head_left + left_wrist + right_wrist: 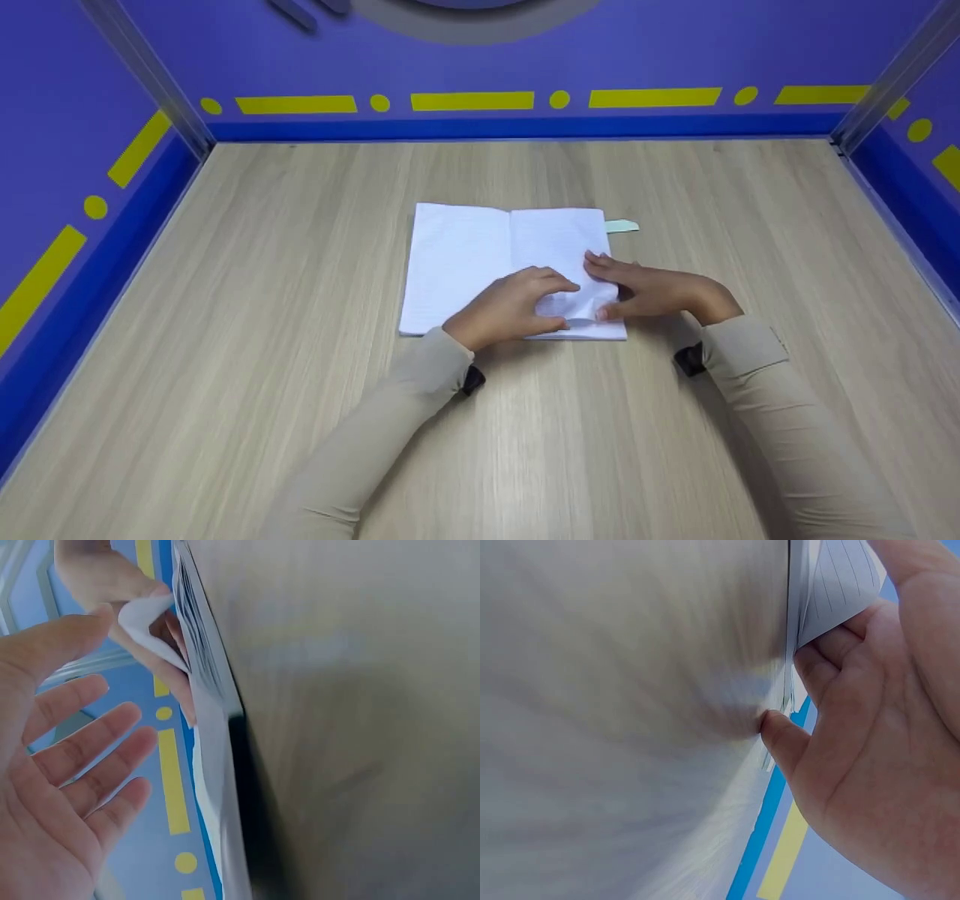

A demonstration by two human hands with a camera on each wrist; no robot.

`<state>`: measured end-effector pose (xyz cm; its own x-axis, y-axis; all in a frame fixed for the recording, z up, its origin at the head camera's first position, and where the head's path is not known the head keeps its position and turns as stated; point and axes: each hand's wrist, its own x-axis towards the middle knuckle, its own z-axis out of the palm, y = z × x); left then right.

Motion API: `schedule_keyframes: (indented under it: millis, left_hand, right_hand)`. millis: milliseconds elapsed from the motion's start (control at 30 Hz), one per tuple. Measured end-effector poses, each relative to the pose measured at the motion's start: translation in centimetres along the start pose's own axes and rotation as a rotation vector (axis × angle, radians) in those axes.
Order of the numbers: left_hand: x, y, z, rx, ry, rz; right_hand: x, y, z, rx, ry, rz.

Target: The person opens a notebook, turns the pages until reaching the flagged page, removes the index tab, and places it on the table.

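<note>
An open notebook with white lined pages lies on the table. Over the lower part of its right page is my left hand, thumb and fingers spread apart and holding nothing. The left wrist view shows that palm with loosely bent fingers, apart from the paper. At the notebook's right edge, my right hand has a page between its thumb and fingers. That page bends up in a curl, which the left wrist view shows as a raised loop of paper.
A pale green tab sticks out from the notebook's upper right side. The wood-grain table is bordered by blue panels with yellow marks at the back and both sides. Beige sleeves cover both arms.
</note>
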<state>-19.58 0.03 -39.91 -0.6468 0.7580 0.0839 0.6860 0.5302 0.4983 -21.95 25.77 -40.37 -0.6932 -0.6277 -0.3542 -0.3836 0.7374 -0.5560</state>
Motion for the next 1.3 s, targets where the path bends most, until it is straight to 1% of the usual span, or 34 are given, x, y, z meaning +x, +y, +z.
schedule_keyframes:
  millis: [200, 400, 700, 933, 1033, 1133, 1300]
  left_hand:
    - [0.8, 0.3, 0.7, -0.003, -0.009, 0.027]
    - [1.1, 0.5, 1.0, 0.004, -0.022, 0.022]
    - [1.3, 0.5, 1.0, -0.041, -0.026, 0.017]
    - [1.4, 0.6, 0.8, -0.087, -0.016, 0.022]
    - [1.4, 0.6, 0.8, -0.098, -0.005, 0.028]
    - [1.3, 0.5, 0.8, -0.104, 0.012, 0.028]
    - [1.1, 0.4, 0.8, -0.117, 0.078, 0.044]
  right_hand:
    - [0.1, 0.3, 0.1, 0.014, 0.002, -0.002]
    - [0.2, 0.2, 0.1, 0.002, -0.003, 0.017]
    - [0.1, -0.1, -0.1, -0.005, 0.001, 0.028]
    - [-0.1, -0.1, -0.2, 0.008, 0.031, 0.015]
    - [-0.2, -0.1, -0.3, 0.017, 0.061, 0.020]
    - [-0.5, -0.1, -0.4, 0.035, 0.088, 0.046]
    - [-0.8, -0.1, -0.7, 0.069, 0.120, 0.101]
